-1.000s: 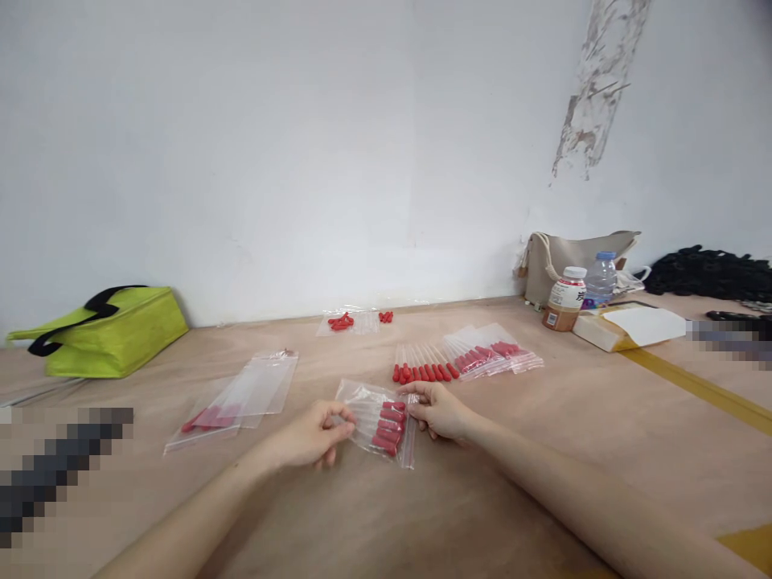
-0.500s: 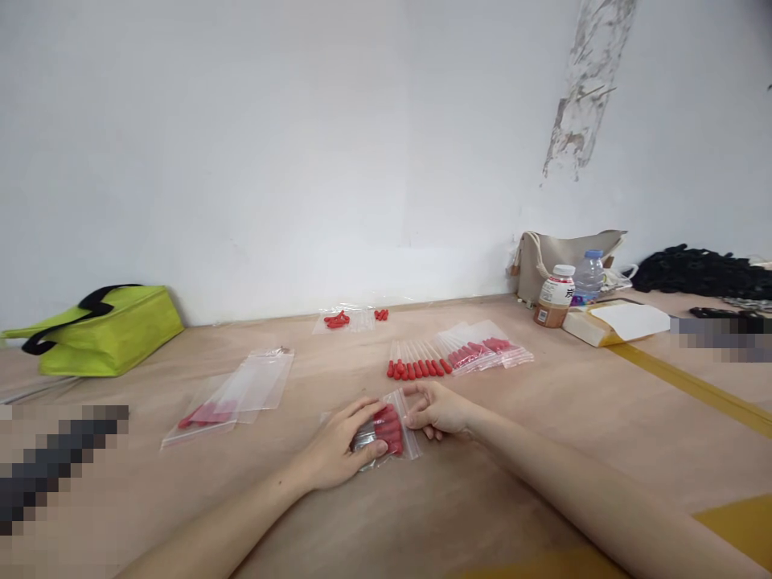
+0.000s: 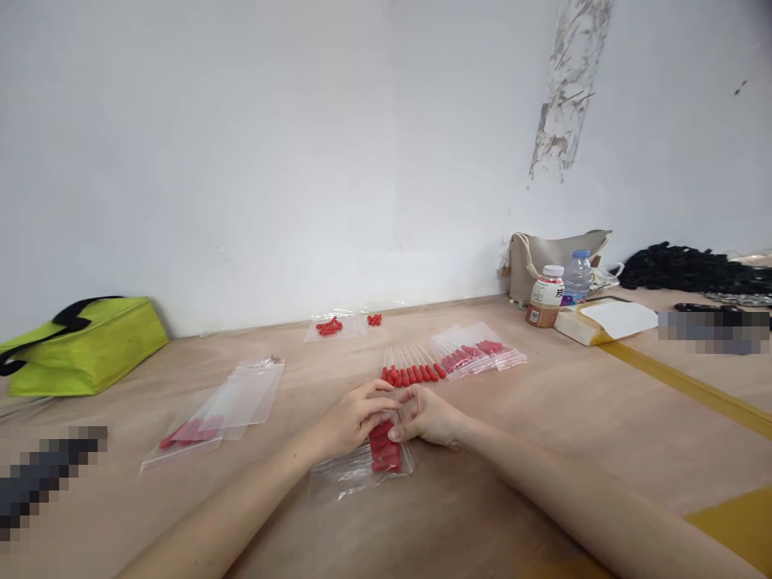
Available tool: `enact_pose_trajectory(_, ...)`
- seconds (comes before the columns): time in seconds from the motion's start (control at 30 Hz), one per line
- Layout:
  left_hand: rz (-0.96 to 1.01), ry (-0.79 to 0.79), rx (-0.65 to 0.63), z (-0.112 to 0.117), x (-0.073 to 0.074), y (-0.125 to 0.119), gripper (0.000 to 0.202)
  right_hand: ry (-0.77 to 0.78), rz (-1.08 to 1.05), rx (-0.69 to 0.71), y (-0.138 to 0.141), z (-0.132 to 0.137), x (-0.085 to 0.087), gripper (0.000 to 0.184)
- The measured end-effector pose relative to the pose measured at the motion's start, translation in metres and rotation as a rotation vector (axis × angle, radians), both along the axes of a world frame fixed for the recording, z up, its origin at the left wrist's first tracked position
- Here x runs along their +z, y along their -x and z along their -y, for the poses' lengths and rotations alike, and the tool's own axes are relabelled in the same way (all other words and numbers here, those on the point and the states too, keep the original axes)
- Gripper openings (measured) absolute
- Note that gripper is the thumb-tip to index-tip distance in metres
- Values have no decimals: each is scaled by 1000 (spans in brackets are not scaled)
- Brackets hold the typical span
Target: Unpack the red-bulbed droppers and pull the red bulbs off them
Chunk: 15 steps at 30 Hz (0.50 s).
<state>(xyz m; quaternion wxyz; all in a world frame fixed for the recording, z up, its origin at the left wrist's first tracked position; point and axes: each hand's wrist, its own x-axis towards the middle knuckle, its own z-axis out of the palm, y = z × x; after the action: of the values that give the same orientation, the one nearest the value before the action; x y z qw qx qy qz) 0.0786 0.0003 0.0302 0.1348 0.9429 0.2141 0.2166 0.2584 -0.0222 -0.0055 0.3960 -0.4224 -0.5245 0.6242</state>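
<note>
A clear zip bag [image 3: 343,481] with several red-bulbed droppers [image 3: 386,449] inside lies in front of me, its zip edge toward the right. My left hand [image 3: 350,422] pinches the bag's upper corner, fingertips partly hidden. From the right, my right hand [image 3: 431,418] grips the same corner between thumb and fingers, the two hands nearly touching. Just beyond them, a row of loose droppers [image 3: 416,374] with clear tubes and red bulbs lies on the table. Filled zip bags [image 3: 476,354] overlap to the right of that row.
Flat zip bags [image 3: 259,394], one with red contents, lie left. At the wall are loose red bulbs [image 3: 329,326] and clear tubes. A lime-green bag [image 3: 102,346] stands far left; a brown-and-white bottle [image 3: 546,296], a water bottle [image 3: 577,277] and a tissue pack [image 3: 582,326] stand right.
My left hand has lifted off the middle of the bag and moved to its upper corner, meeting my right hand there. The view has shifted slightly to the right.
</note>
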Motion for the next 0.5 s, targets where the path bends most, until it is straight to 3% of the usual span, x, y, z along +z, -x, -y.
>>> enact_pose_trajectory(0.13,-57,-176,-104,-6,2,-4,25,7,-62,-8,1,2,3,61)
enact_pose_trajectory(0.33,-182,-518,-159,-6,0,-10,25,-49,-70,-36,3,2,-2,63)
enact_pose_trajectory(0.5,-43,-619,-177,-15,-13,-9,19,-66,2,-14,-2,1,0,48)
